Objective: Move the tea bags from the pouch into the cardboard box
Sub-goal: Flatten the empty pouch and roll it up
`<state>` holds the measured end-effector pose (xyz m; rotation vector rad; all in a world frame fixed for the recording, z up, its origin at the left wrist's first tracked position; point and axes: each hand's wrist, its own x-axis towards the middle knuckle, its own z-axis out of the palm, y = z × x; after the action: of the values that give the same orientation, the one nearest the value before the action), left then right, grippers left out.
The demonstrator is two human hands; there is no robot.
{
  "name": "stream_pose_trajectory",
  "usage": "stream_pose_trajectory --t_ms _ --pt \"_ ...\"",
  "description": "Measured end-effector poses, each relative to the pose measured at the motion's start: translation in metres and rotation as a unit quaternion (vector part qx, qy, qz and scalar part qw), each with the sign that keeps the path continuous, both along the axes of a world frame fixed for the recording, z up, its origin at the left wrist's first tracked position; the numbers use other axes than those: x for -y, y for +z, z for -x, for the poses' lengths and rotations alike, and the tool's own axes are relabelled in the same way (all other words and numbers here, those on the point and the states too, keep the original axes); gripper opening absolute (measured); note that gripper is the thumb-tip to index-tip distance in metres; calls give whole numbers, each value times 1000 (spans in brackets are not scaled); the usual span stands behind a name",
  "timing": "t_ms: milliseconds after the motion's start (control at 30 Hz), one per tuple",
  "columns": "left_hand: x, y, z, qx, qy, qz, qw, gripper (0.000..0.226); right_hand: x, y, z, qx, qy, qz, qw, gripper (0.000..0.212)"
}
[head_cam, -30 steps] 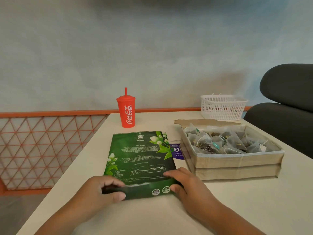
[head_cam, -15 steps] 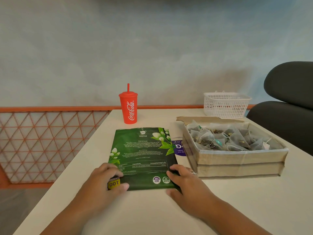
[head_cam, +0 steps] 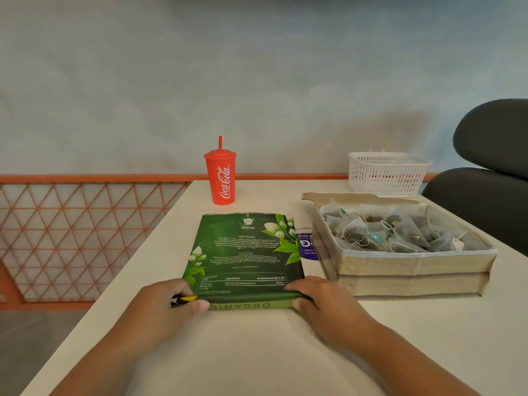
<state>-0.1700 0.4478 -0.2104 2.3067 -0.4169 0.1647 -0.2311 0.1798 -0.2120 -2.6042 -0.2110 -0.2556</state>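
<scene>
- The green tea pouch [head_cam: 245, 250] lies flat on the bench [head_cam: 257, 352]. Its long axis runs straight away from my fingers [head_cam: 171, 284], and its near end is folded over, showing an "ORGANIC" strip.
- My left hand [head_cam: 168, 304] and right hand [head_cam: 323, 304] each sit at one near corner, so neither is closer.
- Both hands grip that fold: fingers curled over the top, thumbs against its near face. They hold nothing else.
- The cardboard box [head_cam: 414, 264] stands open just beyond and to the right of my right hand, with tea bags [head_cam: 394, 232] piled inside.
- The pouch looks flat, so I judge it emptied.
</scene>
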Motion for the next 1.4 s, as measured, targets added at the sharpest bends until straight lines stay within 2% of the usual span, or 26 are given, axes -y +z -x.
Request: stream_pose_trajectory --t_ms 167,267,367,533,733,867,933,1033,1233,1300,1400 --pt "0 -1 -1 32 37 13 999 10 -3 0 3 26 -11 -47 999 34" --pt "2 -3 0 65 26 -9 997 15 -5 -1 2 51 -15 -41 998 32" --pt "0 -4 -2 61 14 -33 998 20 -4 -2 0 57 -23 -26 998 25" --pt "-1 -9 -5 44 -26 -124 991 43 -2 -4 -1 50 -22 2 999 30" --pt "0 -12 -5 27 -42 -158 986 68 -4 -2 3 -9 -5 56 998 45" --pt "1 -10 -4 48 -41 -188 980 64 -6 3 5 -21 -12 74 997 42" --pt "0 -8 -5 52 -44 -185 980 54 -6 6 6 -15 0 114 993 40" --pt "0 -3 -2 61 -52 -130 988 10 -5 6 4 10 -1 123 992 36" --pt "0 -7 -5 95 -55 -93 990 18 -7 2 4 52 -40 15 998 21" --pt "-2 -9 -6 92 -62 -93 989 19 -7 0 4 67 -41 11 997 21" --pt "-3 -13 -8 82 -77 -114 987 37 -7 -2 4 74 -31 20 997 21"
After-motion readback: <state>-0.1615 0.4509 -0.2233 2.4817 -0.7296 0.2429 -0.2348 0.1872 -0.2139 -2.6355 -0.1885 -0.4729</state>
